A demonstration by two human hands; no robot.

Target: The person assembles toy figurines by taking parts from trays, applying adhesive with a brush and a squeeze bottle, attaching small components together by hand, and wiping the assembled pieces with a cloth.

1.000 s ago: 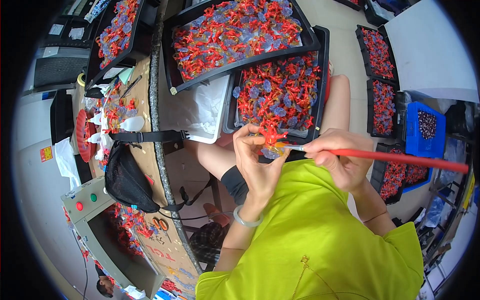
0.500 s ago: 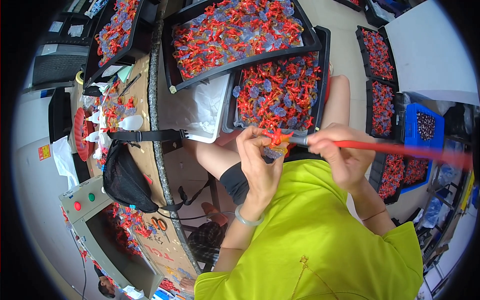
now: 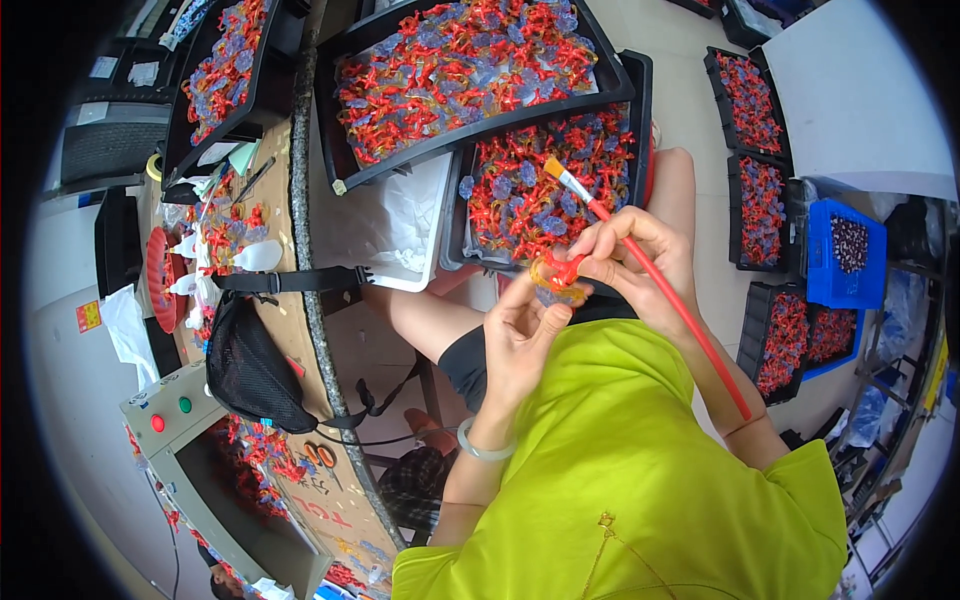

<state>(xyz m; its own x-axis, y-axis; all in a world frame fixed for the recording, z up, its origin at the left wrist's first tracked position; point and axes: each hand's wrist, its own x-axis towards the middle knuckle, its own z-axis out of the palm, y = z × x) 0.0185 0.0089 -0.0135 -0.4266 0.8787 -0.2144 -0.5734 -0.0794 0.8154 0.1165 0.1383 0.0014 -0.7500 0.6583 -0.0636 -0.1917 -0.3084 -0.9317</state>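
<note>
Between my two hands, just above my lap, is a small red figurine (image 3: 566,268) with a yellowish, clear purple base. My left hand (image 3: 520,335) pinches it from the base side, fingers closed. The fingertips of my right hand (image 3: 640,258) touch its red upper part. A paintbrush (image 3: 668,292) with a red handle lies across the right hand, held in its fingers; its tan bristles point up and away over the near tray. Fingers partly cover the figurine. That black tray (image 3: 645,130), full of similar figurines, stands just beyond my hands.
A second black tray (image 3: 480,118) of figurines rests overlapping the first. At left a workbench (image 3: 310,250) carries a black mesh bag (image 3: 255,360), white bottles (image 3: 258,256) and a grey machine (image 3: 170,420). More trays (image 3: 745,105) and a blue crate (image 3: 845,285) stand on the floor at right.
The brush has swung from lying sideways against the figurine to pointing up and away from it. My right hand has come in left, its fingertips now on the figurine, which appears turned.
</note>
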